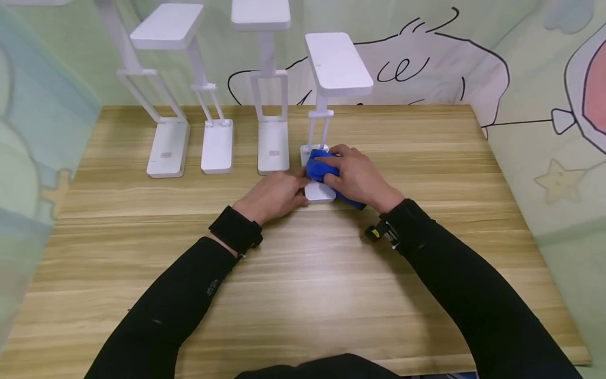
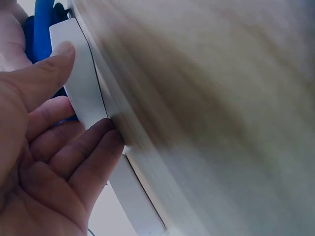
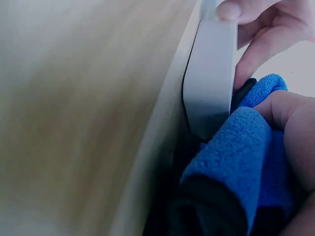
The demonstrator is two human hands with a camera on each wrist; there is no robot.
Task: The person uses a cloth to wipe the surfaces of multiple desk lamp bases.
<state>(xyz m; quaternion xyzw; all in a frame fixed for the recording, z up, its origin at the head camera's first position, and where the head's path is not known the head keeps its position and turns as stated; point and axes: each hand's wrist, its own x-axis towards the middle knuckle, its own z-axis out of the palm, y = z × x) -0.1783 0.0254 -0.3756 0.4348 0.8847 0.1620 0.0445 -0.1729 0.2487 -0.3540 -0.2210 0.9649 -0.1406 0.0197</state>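
Note:
The rightmost white desk lamp [image 1: 338, 60] stands upright on the table, its flat base [image 1: 319, 192] towards me. My left hand [image 1: 276, 195] holds that base by its left side; in the left wrist view the thumb [image 2: 61, 56] lies on the base's edge [image 2: 83, 78] and the fingers reach along it. My right hand [image 1: 357, 173] grips a bunched blue cloth [image 1: 318, 166] and presses it on the base, below the lamp's stem. Fluffy and dark-edged, the cloth [image 3: 236, 147] hangs over the right side of the base [image 3: 209, 78] in the right wrist view.
Three similar white lamps stand in a row to the left: the nearest [image 1: 273, 147], a middle one [image 1: 218, 147] and the far left one [image 1: 168, 150]. Behind the wooden table [image 1: 303, 295] hangs a pale printed curtain [image 1: 426, 63].

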